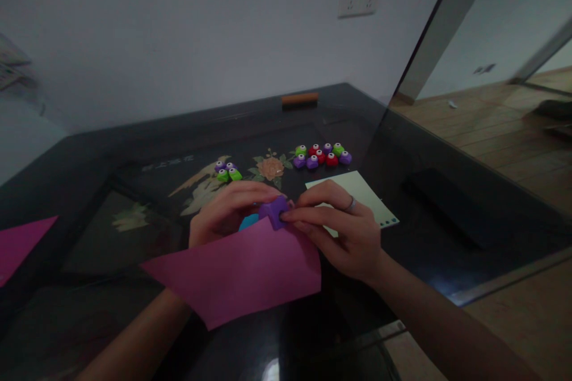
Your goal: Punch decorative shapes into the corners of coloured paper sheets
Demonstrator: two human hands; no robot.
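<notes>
Over dark table (447,250), left hand (227,211) and right hand (344,229) pinch purple punch (273,211) onto pink paper (241,274).

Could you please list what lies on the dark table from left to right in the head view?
Pink sheet at the edge → small punch cluster → pink paper → larger punch cluster → pale green sheet.

Probably home: lacquered table (134,149), wood floor (491,125)

Punch you pinch (273,212): purple
Your paper sheet (243,274): pink
Sheet beyond (357,190): pale green
Your table (447,220): black, floral inlay
</notes>
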